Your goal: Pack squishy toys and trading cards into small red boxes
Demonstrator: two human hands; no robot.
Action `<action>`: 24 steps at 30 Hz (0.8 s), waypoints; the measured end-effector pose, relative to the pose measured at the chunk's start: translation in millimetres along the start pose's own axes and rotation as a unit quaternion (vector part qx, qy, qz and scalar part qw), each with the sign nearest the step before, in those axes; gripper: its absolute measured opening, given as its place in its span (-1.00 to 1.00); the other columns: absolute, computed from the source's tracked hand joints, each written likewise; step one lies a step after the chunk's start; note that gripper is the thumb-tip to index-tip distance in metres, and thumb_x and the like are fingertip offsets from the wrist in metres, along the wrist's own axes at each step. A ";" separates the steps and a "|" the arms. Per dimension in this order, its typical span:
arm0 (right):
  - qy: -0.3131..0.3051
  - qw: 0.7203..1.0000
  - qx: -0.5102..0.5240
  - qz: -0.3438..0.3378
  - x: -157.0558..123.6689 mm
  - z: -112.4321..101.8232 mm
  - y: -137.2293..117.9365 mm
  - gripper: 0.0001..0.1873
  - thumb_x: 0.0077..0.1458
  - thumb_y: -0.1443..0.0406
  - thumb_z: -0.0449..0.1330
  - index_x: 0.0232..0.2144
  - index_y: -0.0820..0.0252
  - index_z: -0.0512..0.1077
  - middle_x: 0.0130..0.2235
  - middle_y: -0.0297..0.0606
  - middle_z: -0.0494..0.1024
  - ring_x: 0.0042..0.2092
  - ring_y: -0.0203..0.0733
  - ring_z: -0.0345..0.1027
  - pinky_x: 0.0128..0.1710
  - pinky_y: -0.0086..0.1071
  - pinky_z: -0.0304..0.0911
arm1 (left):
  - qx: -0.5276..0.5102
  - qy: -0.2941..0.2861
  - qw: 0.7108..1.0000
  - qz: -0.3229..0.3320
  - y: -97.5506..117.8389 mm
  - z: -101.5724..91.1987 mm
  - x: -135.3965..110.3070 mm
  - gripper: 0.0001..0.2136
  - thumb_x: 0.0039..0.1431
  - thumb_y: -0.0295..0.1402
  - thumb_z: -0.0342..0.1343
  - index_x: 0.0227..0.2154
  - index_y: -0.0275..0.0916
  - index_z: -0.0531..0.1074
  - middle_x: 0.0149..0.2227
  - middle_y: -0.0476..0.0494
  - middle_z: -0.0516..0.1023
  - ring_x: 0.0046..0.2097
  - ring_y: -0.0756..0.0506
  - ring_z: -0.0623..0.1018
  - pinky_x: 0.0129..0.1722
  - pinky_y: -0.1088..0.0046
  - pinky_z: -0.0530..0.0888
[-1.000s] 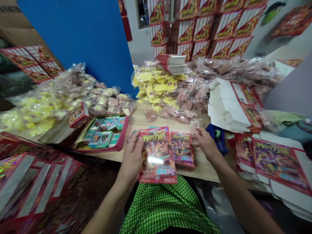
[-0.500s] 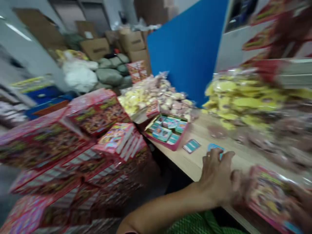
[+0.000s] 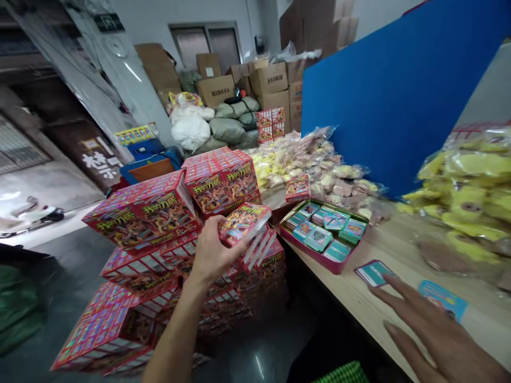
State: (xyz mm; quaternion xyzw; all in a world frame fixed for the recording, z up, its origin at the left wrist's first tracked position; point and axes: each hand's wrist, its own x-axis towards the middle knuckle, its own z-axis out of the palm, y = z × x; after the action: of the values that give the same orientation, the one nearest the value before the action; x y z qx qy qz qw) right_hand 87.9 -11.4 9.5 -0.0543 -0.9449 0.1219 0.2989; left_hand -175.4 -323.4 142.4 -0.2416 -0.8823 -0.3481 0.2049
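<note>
My left hand [image 3: 211, 250] grips a small red printed box [image 3: 244, 222] by its edge, on top of the stack of matching boxes [image 3: 261, 250]. Over the wooden table [image 3: 331, 292], my right hand [image 3: 435, 324] is spread, with an index fingertip at a small teal card pack [image 3: 374, 273]; whether it touches is unclear. Under that hand lies a blue card [image 3: 443, 298], partly covered. Between the hands, a pink-red tin [image 3: 284, 234] with a gold inner rim holds several stacks of teal cards [image 3: 319, 238].
Large red cartons of boxes [image 3: 139, 218] are piled at left beside the table. Behind the tin stand another small red box [image 3: 297, 188] and a heap of bagged plush pieces [image 3: 319, 159]. A blue panel [image 3: 399, 85] rises behind. More yellow bagged plush [image 3: 471, 197] is at right.
The view has turned left. My left hand has left the table and taken hold of a small box on the stack. My right hand, formerly at a pink-edged printed item, is now spread over the cards.
</note>
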 end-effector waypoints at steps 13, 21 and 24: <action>-0.071 0.996 0.047 0.003 42.2 33.0 -42.0 -0.52 0.33 0.20 -0.07 0.08 0.09 0.56 0.25 -0.02 0.45 0.20 0.21 0.42 0.07 0.14 0.48 | -0.035 -0.159 0.986 0.035 -48.8 -11.1 35.4 -0.43 0.00 0.02 0.29 -0.01 -0.18 0.33 -0.01 -0.17 0.45 -0.04 -0.22 0.51 -0.05 0.24 0.46; -0.274 0.935 0.210 0.077 97.1 48.4 -78.9 -0.52 0.27 0.31 0.02 0.16 0.22 0.50 0.28 0.02 0.41 0.29 0.07 0.31 0.32 0.03 0.22 | 0.158 -0.186 0.966 0.081 -42.0 4.6 38.4 -0.22 -0.02 0.22 0.17 0.12 -0.23 0.18 0.09 -0.34 0.38 0.06 -0.40 0.51 0.03 -0.03 0.48; -0.305 0.920 0.235 0.080 106.9 57.1 -102.6 -0.54 0.24 0.38 0.07 0.14 0.25 0.51 0.30 0.04 0.38 0.32 0.09 0.26 0.34 -0.01 0.19 | 0.187 -0.177 0.963 0.076 -40.8 7.4 38.6 -0.20 -0.01 0.26 0.13 0.13 -0.24 0.20 0.10 -0.37 0.38 0.07 -0.43 0.51 0.01 -0.07 0.51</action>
State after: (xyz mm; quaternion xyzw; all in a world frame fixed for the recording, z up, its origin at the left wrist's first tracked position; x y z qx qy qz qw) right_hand -35.3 -102.9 50.2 -0.0181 -0.9270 0.3746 -0.0099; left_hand -230.9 -333.3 136.9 -0.3233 -0.9329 -0.1121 0.1123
